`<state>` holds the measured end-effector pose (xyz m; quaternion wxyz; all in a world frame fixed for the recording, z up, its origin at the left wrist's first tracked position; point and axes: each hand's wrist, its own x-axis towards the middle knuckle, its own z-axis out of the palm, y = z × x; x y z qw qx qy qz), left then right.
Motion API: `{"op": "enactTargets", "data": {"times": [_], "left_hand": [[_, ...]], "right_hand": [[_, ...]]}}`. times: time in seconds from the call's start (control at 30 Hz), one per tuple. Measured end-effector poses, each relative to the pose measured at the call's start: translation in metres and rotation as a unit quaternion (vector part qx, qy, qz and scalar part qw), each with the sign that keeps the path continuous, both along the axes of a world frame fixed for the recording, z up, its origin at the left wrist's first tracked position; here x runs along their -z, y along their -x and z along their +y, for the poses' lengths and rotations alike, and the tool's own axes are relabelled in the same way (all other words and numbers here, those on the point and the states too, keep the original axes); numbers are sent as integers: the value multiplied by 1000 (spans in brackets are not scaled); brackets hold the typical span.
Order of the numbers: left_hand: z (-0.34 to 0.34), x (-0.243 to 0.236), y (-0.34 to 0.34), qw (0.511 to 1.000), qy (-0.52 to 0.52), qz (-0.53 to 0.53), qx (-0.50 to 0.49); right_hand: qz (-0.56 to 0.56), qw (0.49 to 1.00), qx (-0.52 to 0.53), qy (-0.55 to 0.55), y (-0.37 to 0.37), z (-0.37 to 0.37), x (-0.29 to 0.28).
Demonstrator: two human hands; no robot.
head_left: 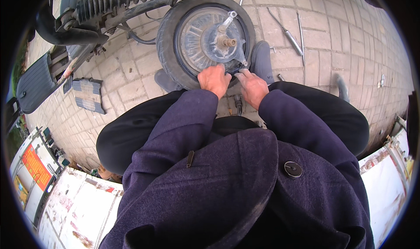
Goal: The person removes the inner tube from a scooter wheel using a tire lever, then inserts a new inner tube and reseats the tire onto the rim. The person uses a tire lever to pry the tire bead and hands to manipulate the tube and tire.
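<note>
A scooter wheel with a black tyre (165,47) and a dusty metal hub (192,36) lies between my shoes. A threaded axle (229,42) and a light metal arm (227,20) stand out from the hub. My left hand (213,80) is closed at the wheel's near side, its fingertips curled against the inner edge of the tyre. Just right of it, my right hand (253,87) is closed too, thumb and fingers pinched by the same edge, below a small bracket (240,58). Whatever lies between the fingertips is small and partly hidden.
A scooter frame with a coil spring (118,1) stands at the upper left. On the brick paving to the right lie a screwdriver (293,43) and a thin metal rod (301,39). Flattened cardboard (88,95) lies at left. A metal tool (238,104) sits between my knees.
</note>
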<state>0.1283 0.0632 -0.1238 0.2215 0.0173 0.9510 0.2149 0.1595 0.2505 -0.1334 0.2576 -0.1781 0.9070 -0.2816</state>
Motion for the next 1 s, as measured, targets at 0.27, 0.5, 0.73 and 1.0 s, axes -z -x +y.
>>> {"op": "enactTargets", "data": {"times": [0.27, 0.5, 0.73, 1.0], "left_hand": [[3, 2, -5, 999, 0, 35, -28], [2, 2, -5, 996, 1, 69, -57], [-1, 1, -1, 996, -13, 71, -44], [-17, -4, -5, 986, -72, 138, 65]], "right_hand": [[131, 989, -47, -52, 1, -6, 5], [109, 990, -61, -70, 3, -7, 0], [51, 998, 17, 24, 17, -5, 1], [108, 992, -67, 14, 47, -23, 5]]}}
